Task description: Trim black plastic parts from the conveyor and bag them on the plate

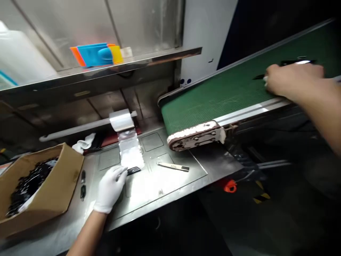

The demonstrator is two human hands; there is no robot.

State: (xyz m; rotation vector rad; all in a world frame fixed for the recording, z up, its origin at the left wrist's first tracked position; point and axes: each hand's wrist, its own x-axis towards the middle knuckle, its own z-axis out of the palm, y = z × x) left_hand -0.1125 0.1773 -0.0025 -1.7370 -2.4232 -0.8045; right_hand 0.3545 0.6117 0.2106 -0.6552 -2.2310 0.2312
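Nearest the camera, the gloved left hand (111, 187) is laid on the steel worktop (170, 181), its fingertips pinching a small dark part (133, 170) at the end of a clear film strip (130, 151) fed from a roll (122, 120). The bare right hand (289, 81) is stretched onto the green conveyor belt (213, 101), fingers curled at a dark slim item (294, 63); its grip cannot be made out. Judging by the cardboard box (42, 192) heaped with dark parts, much work appears left. A white marker (173, 166) lies apart.
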